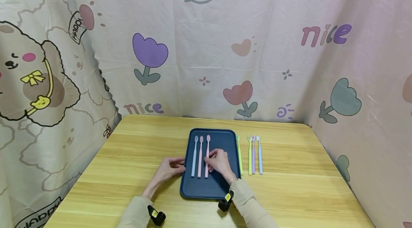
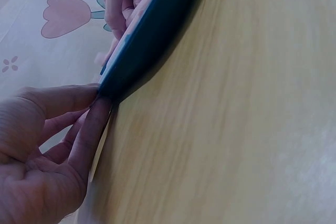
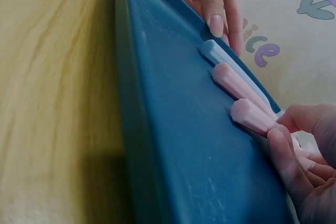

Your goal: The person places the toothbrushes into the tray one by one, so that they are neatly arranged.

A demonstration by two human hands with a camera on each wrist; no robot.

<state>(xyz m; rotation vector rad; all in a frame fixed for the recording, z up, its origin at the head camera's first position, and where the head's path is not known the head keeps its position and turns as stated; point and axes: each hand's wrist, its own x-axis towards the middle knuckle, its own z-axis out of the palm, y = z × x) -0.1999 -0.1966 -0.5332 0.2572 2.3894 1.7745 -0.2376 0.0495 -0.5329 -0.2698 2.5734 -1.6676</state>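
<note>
Nearest, beige sleeves (image 1: 136, 213) are stretched over the desk (image 1: 322, 203), a black camera (image 1: 156, 216) strapped at each wrist. The tray (image 1: 201, 190) is pinched at its left edge by the left hand (image 1: 170, 167), probably so that sliding is prevented. On it, a pink brush (image 1: 206, 173) is pinched by the right hand (image 1: 219, 160), apparently so that it is lined up with its neighbours. Nearer the left edge, a second pink brush (image 1: 200, 158) and a pale-blue brush (image 1: 194, 158) are laid, heads toward the far edge. Just outside the right edge, a green brush (image 1: 239, 158) is laid; farther right, a second green brush (image 1: 250, 158), a purple brush (image 1: 253, 158) and a blue brush (image 1: 260, 158) are grouped, perhaps for easy reach. Beyond the desk's far edge, a printed curtain (image 1: 193, 49) is hung.
</note>
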